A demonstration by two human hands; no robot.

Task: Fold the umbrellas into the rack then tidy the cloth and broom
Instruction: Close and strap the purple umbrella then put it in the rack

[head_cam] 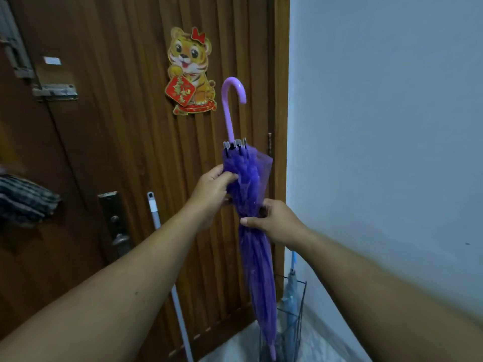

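Between both hands (211, 189), purple umbrella (257, 257), folds bunched, hooked handle up.

- The floor (321, 346) is pale and shows only in the bottom corner, between the wooden door and the white wall.
- A black wire rack (300, 304) stands on it, close to the wall.
- A folded grey-blue umbrella (291, 291) stands upright inside the rack.
- The broom (180, 320) pole runs down toward the floor, leaning against the door; its foot is out of view.

Both hands (211, 190) (274, 222) closed, arms outstretched
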